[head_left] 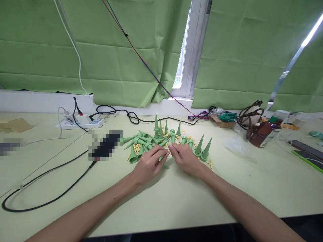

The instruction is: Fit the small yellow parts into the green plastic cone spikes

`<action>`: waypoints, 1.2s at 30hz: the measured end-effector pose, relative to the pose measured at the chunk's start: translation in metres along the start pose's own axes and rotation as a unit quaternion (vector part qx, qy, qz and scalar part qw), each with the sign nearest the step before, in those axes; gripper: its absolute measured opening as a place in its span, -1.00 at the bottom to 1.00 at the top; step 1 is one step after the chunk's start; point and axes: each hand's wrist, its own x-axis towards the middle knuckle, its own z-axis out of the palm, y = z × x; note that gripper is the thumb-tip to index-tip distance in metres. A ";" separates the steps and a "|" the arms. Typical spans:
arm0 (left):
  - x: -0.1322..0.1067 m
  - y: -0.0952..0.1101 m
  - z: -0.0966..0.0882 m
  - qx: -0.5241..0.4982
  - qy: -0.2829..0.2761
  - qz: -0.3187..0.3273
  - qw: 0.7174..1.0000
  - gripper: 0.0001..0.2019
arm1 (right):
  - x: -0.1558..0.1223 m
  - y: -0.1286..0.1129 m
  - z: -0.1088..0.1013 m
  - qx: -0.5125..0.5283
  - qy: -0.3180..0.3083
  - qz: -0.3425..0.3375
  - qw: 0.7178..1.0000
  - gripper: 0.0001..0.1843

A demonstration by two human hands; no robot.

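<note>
My left hand (150, 163) is closed in a pinch, with a small yellow plastic valve-like fitting (168, 151) showing at its fingertips. Close beside it, my right hand (185, 158) is closed too, its thumb and fingertips almost meeting the left ones; what it grips is hidden. Just beyond both hands lies a heap of green plastic spikes (143, 141), hollow and cone-shaped. Some green spikes (207, 150) stand point up at the right, and others (156, 127) at the back. Small yellow fittings (137, 148) are scattered among them, and one fitting (210, 163) lies alone at the right.
A black device (107, 146), partly blurred, lies left with a looping black cable (50, 203). Behind it sits a white power strip (80, 123). At the right are a brown bottle (266, 132), a clear plastic bag (238, 148), a small cardboard box (222, 121) and a phone (309, 158).
</note>
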 end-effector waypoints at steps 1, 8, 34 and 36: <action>0.000 0.000 0.000 -0.002 0.000 0.001 1.000 -0.87 | 0.000 0.000 0.000 0.000 0.000 0.000 1.000 -0.59; 0.000 0.001 -0.001 -0.008 0.002 0.012 1.000 -0.86 | 0.000 0.000 0.001 0.004 0.000 0.001 1.000 -0.59; 0.000 0.002 -0.002 -0.015 -0.007 -0.007 1.000 -0.88 | 0.001 -0.002 0.000 0.000 -0.008 0.030 1.000 -0.50; 0.001 0.002 -0.001 -0.016 0.002 -0.017 1.000 -0.88 | 0.000 -0.003 0.000 -0.006 0.006 0.031 0.999 -0.53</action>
